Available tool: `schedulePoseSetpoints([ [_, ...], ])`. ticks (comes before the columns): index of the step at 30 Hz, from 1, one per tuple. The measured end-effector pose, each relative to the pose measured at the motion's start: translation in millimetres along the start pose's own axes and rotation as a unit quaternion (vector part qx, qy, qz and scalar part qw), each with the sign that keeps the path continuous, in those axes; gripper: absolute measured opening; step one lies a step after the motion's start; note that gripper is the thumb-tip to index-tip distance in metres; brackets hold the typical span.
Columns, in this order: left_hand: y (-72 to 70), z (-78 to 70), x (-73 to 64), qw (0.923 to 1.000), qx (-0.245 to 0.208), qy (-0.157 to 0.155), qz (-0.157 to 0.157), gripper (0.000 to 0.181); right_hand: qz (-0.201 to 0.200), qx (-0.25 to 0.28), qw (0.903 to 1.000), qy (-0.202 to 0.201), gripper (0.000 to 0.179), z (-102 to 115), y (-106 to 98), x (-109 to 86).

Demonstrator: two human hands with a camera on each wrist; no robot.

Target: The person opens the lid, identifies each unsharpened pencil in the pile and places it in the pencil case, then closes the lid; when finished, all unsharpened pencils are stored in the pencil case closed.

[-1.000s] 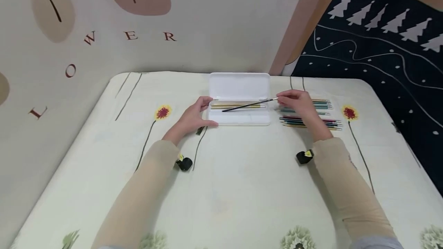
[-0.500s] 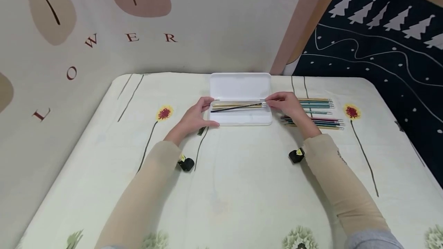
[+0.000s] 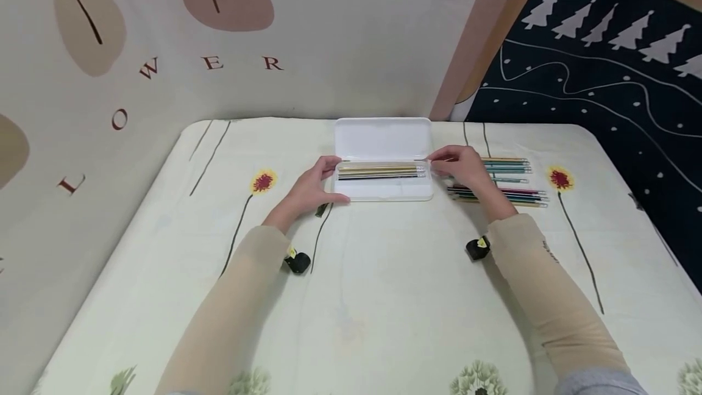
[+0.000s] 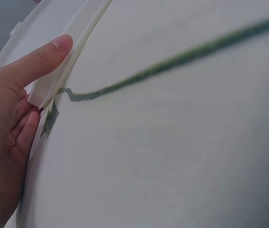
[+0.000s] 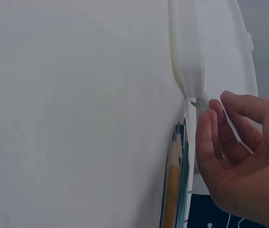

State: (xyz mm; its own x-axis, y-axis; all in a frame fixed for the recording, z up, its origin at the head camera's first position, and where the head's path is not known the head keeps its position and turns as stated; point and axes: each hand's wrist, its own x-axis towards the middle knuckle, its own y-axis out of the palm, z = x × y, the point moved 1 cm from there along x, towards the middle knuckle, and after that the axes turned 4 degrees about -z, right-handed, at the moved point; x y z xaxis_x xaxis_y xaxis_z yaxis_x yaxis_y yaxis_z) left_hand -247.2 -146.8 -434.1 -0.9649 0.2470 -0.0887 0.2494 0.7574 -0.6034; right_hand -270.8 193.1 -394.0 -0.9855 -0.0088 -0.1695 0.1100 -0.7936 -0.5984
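A white pencil case (image 3: 384, 191) lies open on the table, its lid (image 3: 382, 139) tipped back towards the wall. Inside it, several gold and dark pencils (image 3: 378, 172) lie side by side with their ends to the right. My left hand (image 3: 307, 191) grips the case's left end, thumb on the front edge and fingers round the back corner. At the right end, my right hand (image 3: 466, 170) holds nothing, its fingers loosely bent beside the case's back corner. Below that hand in the right wrist view, sharpened pencil tips (image 5: 174, 152) show.
Right of the case, teal and gold pencils (image 3: 510, 167) lie partly behind the right hand. A darker bunch of pencils (image 3: 501, 195) lies nearer. The flowered tablecloth (image 3: 384, 285) reaches back to the wall (image 3: 340, 72). Small black wrist devices (image 3: 478, 249) hang under both sleeves.
My right hand has brought a dark pencil leftwards into the case, laid it beside the gold ones and let go, then drawn back slightly right. My left hand keeps its grip.
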Motion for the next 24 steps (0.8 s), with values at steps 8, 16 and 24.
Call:
schedulePoseSetpoints([
  [8, -0.1, 2.2, 0.6, 1.0000, -0.002, 0.001, 0.001, 0.095, -0.001, 0.004, 1.0000, -0.002, 0.030, -6, -9, -0.3],
  [16, -0.1, 0.7, 1.1, 1.0000, 0.005, 0.003, -0.003, 0.095, 0.002, 0.019, 0.9998, 0.009, 0.033, -14, -24, -3.1],
  [24, 0.3, -0.2, 0.8, 0.9999, 0.011, -0.002, -0.002, 0.094, -0.015, 0.031, 0.9994, 0.006, 0.036, -30, -41, -7.8],
])
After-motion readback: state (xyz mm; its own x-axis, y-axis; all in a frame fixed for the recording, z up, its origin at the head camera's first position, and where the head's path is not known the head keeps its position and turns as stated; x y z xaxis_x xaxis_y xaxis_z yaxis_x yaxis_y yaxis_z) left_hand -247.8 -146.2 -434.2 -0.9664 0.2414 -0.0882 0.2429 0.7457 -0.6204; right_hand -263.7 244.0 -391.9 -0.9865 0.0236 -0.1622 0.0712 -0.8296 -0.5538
